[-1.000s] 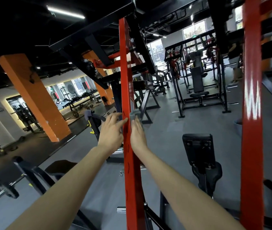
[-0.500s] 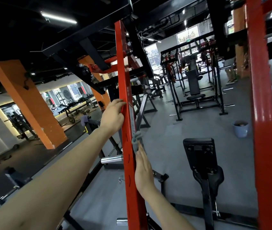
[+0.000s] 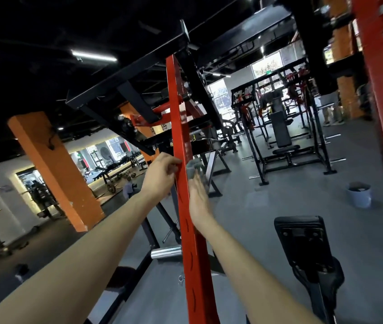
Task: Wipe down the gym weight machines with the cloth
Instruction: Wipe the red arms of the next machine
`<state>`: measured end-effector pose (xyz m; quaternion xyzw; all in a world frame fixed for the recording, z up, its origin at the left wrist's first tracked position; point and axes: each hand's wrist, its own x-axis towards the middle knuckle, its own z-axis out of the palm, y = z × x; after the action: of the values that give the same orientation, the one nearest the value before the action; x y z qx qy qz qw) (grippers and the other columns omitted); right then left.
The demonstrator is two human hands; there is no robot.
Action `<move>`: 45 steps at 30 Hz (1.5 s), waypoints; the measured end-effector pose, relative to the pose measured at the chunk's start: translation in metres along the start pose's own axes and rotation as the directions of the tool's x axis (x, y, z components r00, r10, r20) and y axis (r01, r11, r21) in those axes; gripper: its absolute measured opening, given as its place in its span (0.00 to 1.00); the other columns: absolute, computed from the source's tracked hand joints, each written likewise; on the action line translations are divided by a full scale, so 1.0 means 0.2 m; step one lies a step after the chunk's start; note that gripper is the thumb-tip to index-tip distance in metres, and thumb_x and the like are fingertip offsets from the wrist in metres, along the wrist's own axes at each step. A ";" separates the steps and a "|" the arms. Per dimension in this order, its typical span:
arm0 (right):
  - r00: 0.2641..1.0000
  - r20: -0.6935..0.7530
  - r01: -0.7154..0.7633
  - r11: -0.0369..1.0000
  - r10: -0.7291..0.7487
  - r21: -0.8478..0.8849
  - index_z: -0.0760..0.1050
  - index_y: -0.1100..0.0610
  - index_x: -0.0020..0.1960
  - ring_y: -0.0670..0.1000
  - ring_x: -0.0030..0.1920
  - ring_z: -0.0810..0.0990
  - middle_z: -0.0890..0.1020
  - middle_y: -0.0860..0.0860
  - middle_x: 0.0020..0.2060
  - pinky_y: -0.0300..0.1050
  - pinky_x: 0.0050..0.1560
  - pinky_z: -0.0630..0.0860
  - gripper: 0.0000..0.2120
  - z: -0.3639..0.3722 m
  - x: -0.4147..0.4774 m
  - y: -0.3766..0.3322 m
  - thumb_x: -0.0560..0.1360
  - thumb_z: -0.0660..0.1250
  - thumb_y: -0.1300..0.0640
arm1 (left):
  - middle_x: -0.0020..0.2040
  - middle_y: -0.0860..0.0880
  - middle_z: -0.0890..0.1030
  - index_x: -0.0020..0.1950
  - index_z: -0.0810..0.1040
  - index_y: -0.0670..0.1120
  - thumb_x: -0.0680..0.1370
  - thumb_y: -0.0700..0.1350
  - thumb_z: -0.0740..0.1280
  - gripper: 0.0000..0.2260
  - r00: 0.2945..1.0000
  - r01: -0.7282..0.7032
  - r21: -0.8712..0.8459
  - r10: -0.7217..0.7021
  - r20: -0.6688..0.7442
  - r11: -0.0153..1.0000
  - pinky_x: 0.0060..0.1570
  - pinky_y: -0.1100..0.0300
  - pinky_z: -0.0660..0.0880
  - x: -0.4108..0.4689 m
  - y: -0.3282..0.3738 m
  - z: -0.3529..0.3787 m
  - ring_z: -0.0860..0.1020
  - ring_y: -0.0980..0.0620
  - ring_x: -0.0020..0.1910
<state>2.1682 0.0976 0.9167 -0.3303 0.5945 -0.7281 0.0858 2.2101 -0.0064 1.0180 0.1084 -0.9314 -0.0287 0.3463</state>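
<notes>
Partly hidden cloth (image 3: 194, 169), right hand (image 3: 198, 202) flat against red upright (image 3: 179, 127)

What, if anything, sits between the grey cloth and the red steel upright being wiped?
Nothing visible. The right hand presses the grey cloth directly against the right face of the red steel upright; the left hand grips its opposite edge, clear of the cloth.

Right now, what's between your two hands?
The red upright stands between them in the head view: the left hand holds its left edge, the right hand presses the grey cloth flat against its right side.
</notes>
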 end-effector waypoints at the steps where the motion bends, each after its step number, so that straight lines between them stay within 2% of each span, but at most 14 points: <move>1: 1.000 0.004 0.017 1.000 -0.018 0.013 0.47 0.38 0.83 0.34 0.80 0.45 0.48 0.35 0.82 0.52 0.84 0.47 0.31 0.01 -0.07 0.03 0.82 0.39 0.31 | 0.56 0.56 0.74 0.63 0.82 0.46 0.80 0.34 0.67 0.15 1.000 0.010 -0.013 -0.010 0.000 1.000 0.60 0.62 0.77 0.05 -0.01 0.00 0.77 0.61 0.50; 7: 0.999 0.027 0.037 0.996 -0.039 0.076 0.47 0.40 0.82 0.29 0.78 0.46 0.50 0.34 0.81 0.41 0.83 0.46 0.25 -0.01 -0.23 0.07 0.87 0.41 0.40 | 0.79 0.56 0.68 0.75 0.75 0.47 0.84 0.42 0.66 0.19 0.997 0.063 -0.086 -0.067 -0.038 0.994 0.72 0.54 0.71 0.34 -0.02 0.04 0.71 0.54 0.73; 11: 0.997 0.016 0.072 0.996 -0.073 0.059 0.47 0.39 0.83 0.29 0.78 0.45 0.48 0.33 0.81 0.42 0.82 0.45 0.27 0.00 0.02 0.02 0.84 0.40 0.37 | 0.78 0.53 0.70 0.75 0.75 0.46 0.84 0.40 0.65 0.19 0.996 0.019 -0.078 -0.026 -0.086 0.997 0.75 0.50 0.70 0.38 -0.03 0.10 0.72 0.51 0.74; 15: 0.993 -0.020 0.115 0.988 -0.113 0.101 0.52 0.43 0.84 0.37 0.81 0.49 0.52 0.40 0.83 0.48 0.83 0.47 0.26 -0.01 0.42 -0.11 0.87 0.43 0.40 | 0.76 0.52 0.72 0.73 0.77 0.45 0.82 0.35 0.64 0.20 0.993 -0.024 -0.058 0.017 -0.113 0.998 0.71 0.61 0.69 0.38 -0.06 0.12 0.73 0.52 0.73; 17: 0.993 -0.013 0.120 0.988 -0.119 0.094 0.54 0.48 0.85 0.43 0.82 0.52 0.55 0.45 0.83 0.50 0.83 0.49 0.27 -0.03 0.65 -0.19 0.88 0.44 0.41 | 0.76 0.51 0.73 0.73 0.77 0.45 0.81 0.34 0.64 0.21 0.992 -0.020 -0.038 0.015 -0.124 0.999 0.72 0.61 0.68 0.39 -0.05 0.12 0.73 0.52 0.73; 19: 0.997 0.027 0.069 0.991 -0.072 0.112 0.58 0.47 0.83 0.48 0.82 0.59 0.62 0.48 0.82 0.55 0.82 0.55 0.38 -0.05 0.84 -0.23 0.81 0.44 0.27 | 0.74 0.51 0.75 0.72 0.79 0.44 0.81 0.34 0.64 0.19 0.991 -0.026 -0.017 0.023 -0.133 1.000 0.72 0.57 0.70 0.40 -0.04 0.12 0.74 0.52 0.71; 21: 0.998 0.044 0.030 0.985 -0.038 0.168 0.65 0.42 0.79 0.51 0.78 0.68 0.70 0.48 0.78 0.59 0.79 0.63 0.57 -0.05 1.01 -0.14 0.61 0.44 0.10 | 0.68 0.52 0.78 0.67 0.81 0.43 0.81 0.35 0.65 0.16 0.991 -0.040 0.012 0.041 -0.124 0.999 0.68 0.57 0.73 0.43 -0.04 0.09 0.77 0.52 0.65; 23: 0.996 0.061 0.048 0.984 -0.059 0.172 0.64 0.40 0.79 0.49 0.76 0.70 0.70 0.47 0.78 0.59 0.78 0.65 0.60 -0.06 0.94 -0.11 0.56 0.44 0.09 | 0.62 0.52 0.78 0.64 0.81 0.43 0.81 0.35 0.66 0.13 0.994 -0.048 0.058 0.053 -0.098 0.997 0.64 0.55 0.76 0.49 -0.06 0.04 0.78 0.53 0.59; 27: 0.992 0.049 0.106 0.979 -0.116 0.175 0.56 0.36 0.81 0.38 0.78 0.59 0.60 0.36 0.79 0.50 0.81 0.55 0.34 -0.08 0.47 -0.15 0.79 0.43 0.25 | 0.64 0.52 0.75 0.65 0.78 0.43 0.80 0.32 0.65 0.15 0.995 -0.070 0.103 0.077 -0.058 0.992 0.66 0.56 0.74 0.61 -0.09 0.02 0.75 0.52 0.63; 31: 0.983 -0.010 0.183 0.958 -0.186 0.221 0.60 0.28 0.72 0.21 0.69 0.58 0.62 0.27 0.72 0.36 0.77 0.57 0.17 -0.09 0.43 -0.04 0.85 0.44 0.35 | 0.71 0.48 0.72 0.70 0.74 0.41 0.82 0.33 0.61 0.17 0.982 -0.104 0.077 0.115 -0.149 0.992 0.74 0.51 0.68 0.69 -0.08 0.10 0.69 0.49 0.70; 36: 0.977 -0.064 0.213 0.949 -0.203 0.232 0.69 0.31 0.73 0.37 0.77 0.64 0.69 0.36 0.76 0.48 0.81 0.59 0.23 -0.05 0.75 -0.09 0.80 0.50 0.32 | 0.76 0.47 0.69 0.76 0.68 0.41 0.85 0.46 0.61 0.20 0.974 -0.145 -0.014 0.140 -0.179 0.989 0.77 0.50 0.65 0.74 -0.12 0.17 0.66 0.49 0.75; 40: 0.987 -0.073 0.159 0.944 -0.144 0.289 0.80 0.44 0.67 0.49 0.64 0.82 0.84 0.48 0.62 0.57 0.71 0.74 0.27 -0.05 1.18 -0.24 0.79 0.55 0.32 | 0.78 0.44 0.68 0.80 0.65 0.42 0.85 0.44 0.59 0.23 0.961 -0.170 0.048 0.177 -0.212 0.984 0.78 0.50 0.62 0.75 -0.15 0.21 0.65 0.48 0.78; 42: 0.996 -0.044 0.088 0.935 -0.078 0.343 0.83 0.50 0.61 0.53 0.58 0.84 0.86 0.53 0.56 0.56 0.66 0.78 0.23 -0.07 1.35 -0.36 0.82 0.58 0.37 | 0.79 0.45 0.67 0.81 0.64 0.42 0.84 0.44 0.62 0.25 0.964 -0.168 0.080 0.180 -0.194 0.983 0.79 0.51 0.61 0.77 -0.18 0.22 0.63 0.49 0.79; 45: 0.995 0.011 0.086 0.927 -0.096 0.365 0.81 0.49 0.63 0.50 0.56 0.83 0.85 0.52 0.59 0.46 0.54 0.79 0.14 -0.09 1.44 -0.49 0.85 0.60 0.44 | 0.80 0.49 0.64 0.82 0.63 0.45 0.82 0.47 0.69 0.29 0.968 -0.136 0.094 0.153 -0.197 0.986 0.80 0.51 0.60 0.79 -0.20 0.23 0.61 0.52 0.79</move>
<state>1.9626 -0.0102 1.1147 -0.3465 0.4321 -0.8239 0.1203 2.0720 -0.0819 1.0792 0.0563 -0.8969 0.0450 0.4363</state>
